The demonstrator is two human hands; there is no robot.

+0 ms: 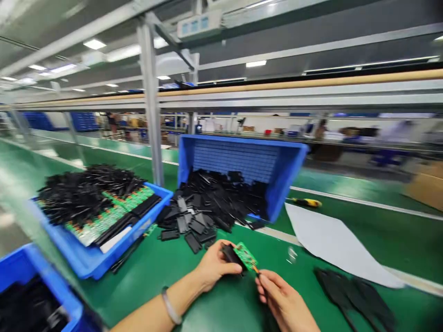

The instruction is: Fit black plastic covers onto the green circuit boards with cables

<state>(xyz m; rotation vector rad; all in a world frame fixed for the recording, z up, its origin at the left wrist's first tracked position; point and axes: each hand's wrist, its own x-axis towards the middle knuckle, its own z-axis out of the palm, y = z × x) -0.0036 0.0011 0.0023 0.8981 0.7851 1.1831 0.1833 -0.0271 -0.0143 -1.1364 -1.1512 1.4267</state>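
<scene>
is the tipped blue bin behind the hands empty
No, the tipped blue plastic bin lies on its side with a heap of small black plastic parts spilling out onto the green belt.

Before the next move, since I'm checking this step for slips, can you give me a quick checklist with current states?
1. Left hand grips black cover: ok.
2. Right hand pinches the green board at its edge: ok.
3. Board seated in cover: cannot tell, blurred.
4. Tipped blue bin has spare covers spilling out: ok.
5. White sheet lies apart from the hands: ok.
</scene>
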